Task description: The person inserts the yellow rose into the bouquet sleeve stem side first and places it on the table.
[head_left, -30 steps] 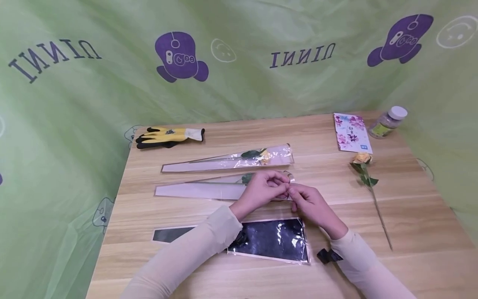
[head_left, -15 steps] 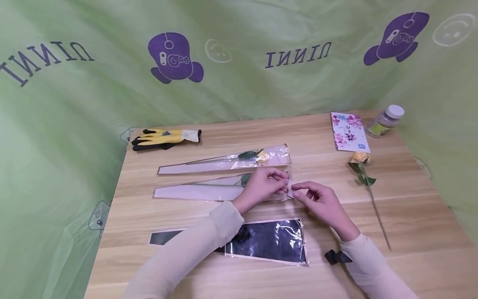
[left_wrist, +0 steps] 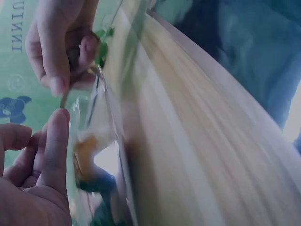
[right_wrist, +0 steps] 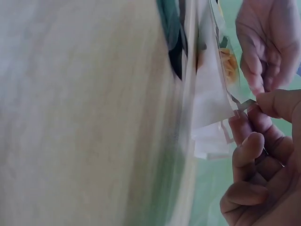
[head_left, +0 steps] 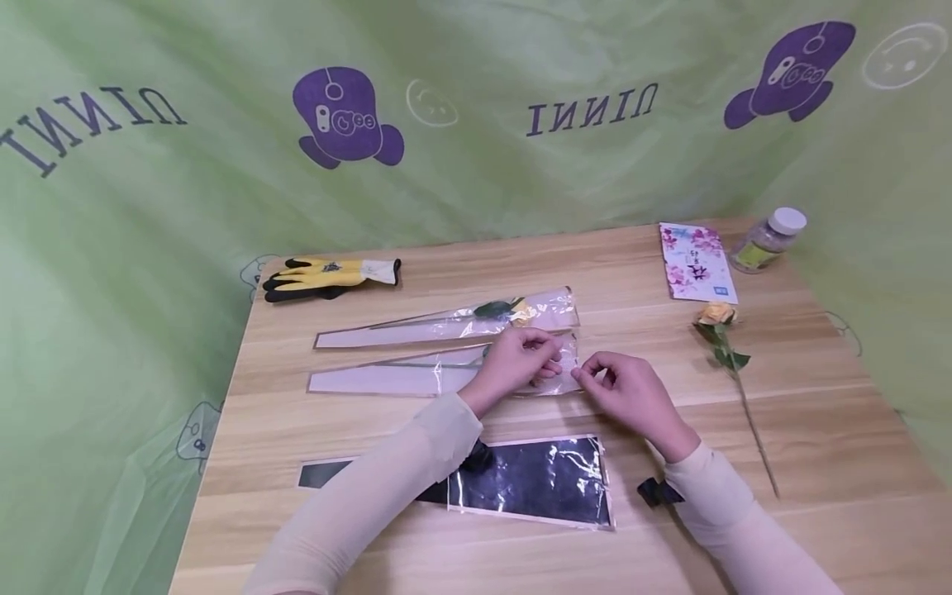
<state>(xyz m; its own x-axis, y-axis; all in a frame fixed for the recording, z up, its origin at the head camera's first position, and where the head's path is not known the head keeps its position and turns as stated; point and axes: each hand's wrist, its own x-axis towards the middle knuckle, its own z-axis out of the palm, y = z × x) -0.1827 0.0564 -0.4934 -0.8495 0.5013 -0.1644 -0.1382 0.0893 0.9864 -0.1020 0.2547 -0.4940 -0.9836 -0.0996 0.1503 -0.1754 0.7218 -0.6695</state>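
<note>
A clear flower sleeve with a pale backing (head_left: 387, 380) lies in the middle of the table with a rose inside. Its orange bloom (left_wrist: 84, 153) shows through the film in the left wrist view. Over the wide end, my left hand (head_left: 513, 359) pinches the film between thumb and fingers. My right hand (head_left: 632, 397) pinches the corner of the same end, thumb against index finger, a short way to the right. Seen from the right wrist, a narrow strip of the edge (right_wrist: 244, 104) runs between the fingertips of both hands. The left hand hides part of the rose in the head view.
Behind lies another filled sleeve (head_left: 394, 330). Nearer me is a black-backed sleeve (head_left: 535, 483), partly under my left forearm. A single rose (head_left: 716, 314) lies at right, below a floral packet (head_left: 695, 263) and a lidded jar (head_left: 769, 240). Yellow gloves (head_left: 330, 277) lie back left.
My right hand came away from the left, then moved back to the sleeve's corner. The left hand slid slightly left and up along the wide end, uncovering more of its edge.
</note>
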